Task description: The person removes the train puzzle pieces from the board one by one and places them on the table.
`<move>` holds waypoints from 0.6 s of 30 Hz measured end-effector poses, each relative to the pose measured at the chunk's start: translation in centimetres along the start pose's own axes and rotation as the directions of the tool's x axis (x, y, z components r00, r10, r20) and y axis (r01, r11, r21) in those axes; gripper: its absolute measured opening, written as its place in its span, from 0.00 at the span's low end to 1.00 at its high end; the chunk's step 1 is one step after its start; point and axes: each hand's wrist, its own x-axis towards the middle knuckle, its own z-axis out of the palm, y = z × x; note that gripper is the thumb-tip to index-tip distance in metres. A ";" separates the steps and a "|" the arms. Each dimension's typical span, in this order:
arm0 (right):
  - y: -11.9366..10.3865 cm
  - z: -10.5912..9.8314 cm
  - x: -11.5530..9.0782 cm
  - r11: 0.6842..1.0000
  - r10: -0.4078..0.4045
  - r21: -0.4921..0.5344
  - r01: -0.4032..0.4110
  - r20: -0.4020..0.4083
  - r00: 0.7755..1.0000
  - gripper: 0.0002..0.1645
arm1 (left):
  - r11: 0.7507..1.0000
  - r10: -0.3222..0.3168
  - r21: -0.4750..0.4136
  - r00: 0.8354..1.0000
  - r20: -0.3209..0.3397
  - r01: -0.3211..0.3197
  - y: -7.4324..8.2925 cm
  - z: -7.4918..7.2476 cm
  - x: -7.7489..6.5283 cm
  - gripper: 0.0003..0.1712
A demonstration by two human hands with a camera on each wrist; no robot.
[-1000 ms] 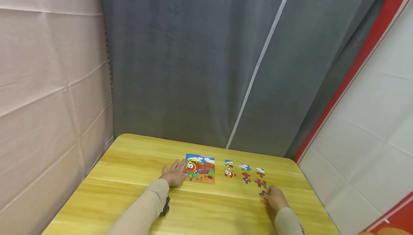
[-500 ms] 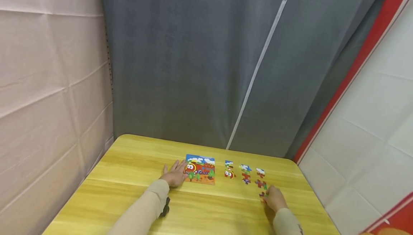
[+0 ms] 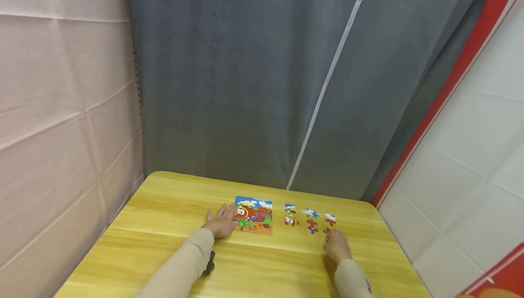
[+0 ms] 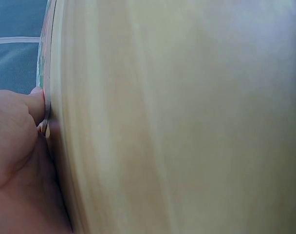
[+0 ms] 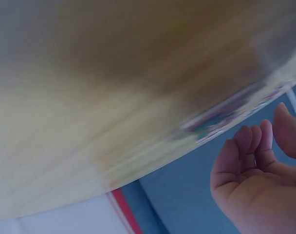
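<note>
My left hand lies with fingers spread on the table, touching the left edge of a colourful picture card with a red cartoon train. At the right, my right hand is over the lower end of a column of jigsaw pieces. Its fingers are loosely bent and the thumb stands apart; no piece shows between them in the right wrist view. A red jigsaw piece peeks out past the fingertips, and a cloud piece lies above it. The lowest piece of that column is hidden by the hand in the head view.
Between card and right hand lie a train-face piece, a blue-sky piece, a cloud piece and a red piece. They rest on a yellow wood-grain table. A grey curtain hangs behind.
My right hand has moved left and slightly forward from beside the lowest right piece, now covering that spot and part of the piece above. The left hand and card stay put.
</note>
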 end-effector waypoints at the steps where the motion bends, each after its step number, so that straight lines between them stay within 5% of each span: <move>1: -0.4 0.0 0.2 1.000 -0.008 0.011 0.008 0.005 1.000 0.08 | 1.000 0.001 -0.003 1.000 -0.004 -0.001 -0.1 0.0 0.0 0.37; 5: -2.2 0.2 0.9 0.997 -0.001 0.075 0.001 0.003 1.000 0.14 | 1.000 0.004 -0.002 1.000 -0.019 -0.004 -0.4 0.3 0.4 0.37; 10: -4.2 0.6 1.4 0.989 -0.002 0.145 0.004 -0.012 1.000 0.06 | 1.000 0.000 0.002 1.000 -0.013 0.000 -0.1 0.1 0.2 0.37; 18: -7.6 0.9 2.4 0.951 -0.070 0.306 0.043 0.078 0.994 0.09 | 1.000 -0.004 0.013 1.000 0.010 0.004 0.9 -0.9 -0.8 0.36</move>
